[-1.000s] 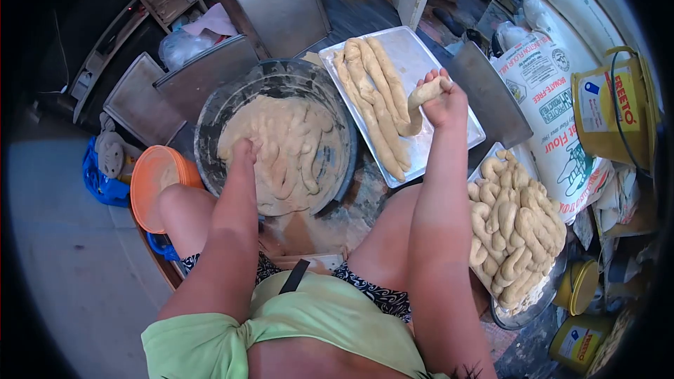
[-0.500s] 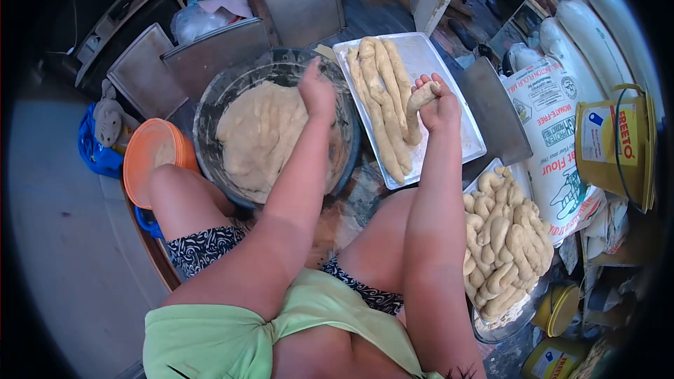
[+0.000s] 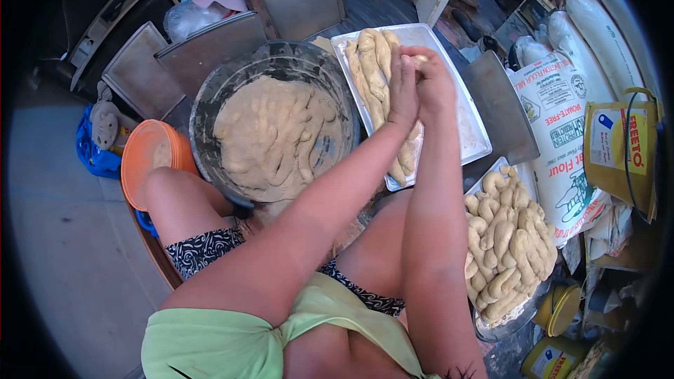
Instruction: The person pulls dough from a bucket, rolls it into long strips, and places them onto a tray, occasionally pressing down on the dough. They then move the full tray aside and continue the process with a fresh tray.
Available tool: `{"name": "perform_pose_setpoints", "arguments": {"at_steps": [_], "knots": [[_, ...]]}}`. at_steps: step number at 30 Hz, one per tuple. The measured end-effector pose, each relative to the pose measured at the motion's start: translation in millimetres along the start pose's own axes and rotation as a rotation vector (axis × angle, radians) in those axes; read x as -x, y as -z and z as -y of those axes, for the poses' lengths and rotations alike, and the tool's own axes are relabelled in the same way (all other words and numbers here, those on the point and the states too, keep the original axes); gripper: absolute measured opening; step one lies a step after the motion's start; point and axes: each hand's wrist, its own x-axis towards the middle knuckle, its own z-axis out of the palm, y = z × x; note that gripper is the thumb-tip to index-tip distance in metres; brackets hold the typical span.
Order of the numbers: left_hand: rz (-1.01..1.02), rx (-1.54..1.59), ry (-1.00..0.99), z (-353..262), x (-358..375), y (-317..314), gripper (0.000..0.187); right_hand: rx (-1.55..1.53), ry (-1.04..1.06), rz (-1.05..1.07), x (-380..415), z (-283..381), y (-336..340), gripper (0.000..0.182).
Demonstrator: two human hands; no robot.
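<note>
Above the upper tray, my left hand and my right hand are pressed together, palm to palm. A bit of pale dough shows between them near the fingertips; the rest of it is hidden by the hands. Long dough strips lie on this tray under and beside the hands. To the left, a wide dark basin holds a large mass of soft dough. At the lower right, a second tray carries a pile of short twisted dough pieces.
An orange bucket stands left of the basin. Metal trays lean behind it. Flour sacks and a yellow bucket are on the right. My bent legs frame the basin's near side.
The hand from over the basin has swung right to meet the other one above the upper tray. The dough piece that hung from the other hand is now mostly hidden between both.
</note>
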Motion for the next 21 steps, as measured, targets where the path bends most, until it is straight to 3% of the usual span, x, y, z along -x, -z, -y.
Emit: {"name": "perform_pose_setpoints", "arguments": {"at_steps": [2,4,5,6,7,8,10,11,12,14,15,16,18,19,21], "knots": [[0.427,-0.476,0.004,31,12,24,0.05,-0.186,0.325,0.059,-3,15,20,0.026],[0.845,-0.767,0.158,34,43,36,0.045,-0.327,0.419,0.01,18,50,24,0.027],[0.967,-0.922,0.138,34,56,41,0.043,-0.323,0.419,0.001,19,54,37,0.027],[1.092,-1.073,0.113,37,65,47,0.042,-0.245,0.4,-0.172,20,58,53,0.028],[1.137,-1.049,0.135,50,66,57,0.04,-0.166,0.378,-0.346,22,61,68,0.03],[1.145,-1.038,0.143,51,64,54,0.04,-0.159,0.379,-0.358,20,61,83,0.03],[1.304,-1.349,-0.001,44,60,43,0.039,-0.017,0.258,-0.464,12,50,105,0.03],[1.323,-1.355,0.192,39,61,37,0.045,0.057,0.228,-0.468,7,46,107,0.034],[1.325,-1.355,0.188,37,66,37,0.045,0.055,0.232,-0.468,-2,39,109,0.034],[1.215,-1.395,0.102,30,90,41,0.053,0.179,0.132,-0.275,-18,22,111,0.036],[0.977,-1.404,-0.152,31,106,51,0.058,0.366,0.034,-0.215,-18,14,108,0.038],[0.978,-1.407,-0.155,35,112,60,0.058,0.552,-0.065,-0.153,-17,5,105,0.041],[1.169,-1.452,-0.07,10,106,74,0.053,1.12,-0.235,-0.091,-29,-20,130,0.055],[1.174,-1.452,-0.068,1,98,82,0.053,1.154,-0.319,-0.132,-29,-26,133,0.053],[1.363,-1.154,-0.061,-16,83,103,0.047,1.183,-0.418,-0.181,-26,-43,150,0.052]]}}
